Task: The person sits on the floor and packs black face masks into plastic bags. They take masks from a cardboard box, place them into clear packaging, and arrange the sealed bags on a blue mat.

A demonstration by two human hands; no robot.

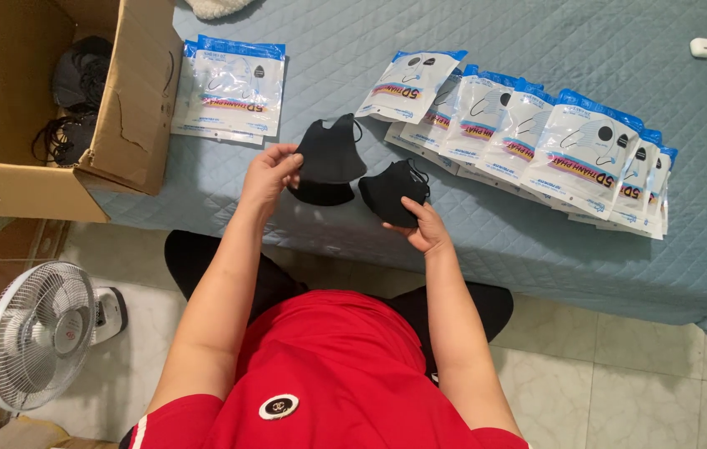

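My left hand [269,175] grips a black face mask [330,154], with another black mask [320,194] stacked just under it. My right hand [427,226] holds a separate black mask [392,193] by its lower edge. Both hands hover over the near edge of the blue-grey quilted bed [486,241]. A row of several clear plastic mask packets with blue tops [528,133] lies overlapped to the right of my hands. A small stack of the same packets [233,87] lies at the upper left.
An open cardboard box [133,100] holding more black masks [79,79] sits on the bed's left corner. A white floor fan [33,333] stands on the tiled floor at lower left. A small white case [702,47] lies at far right.
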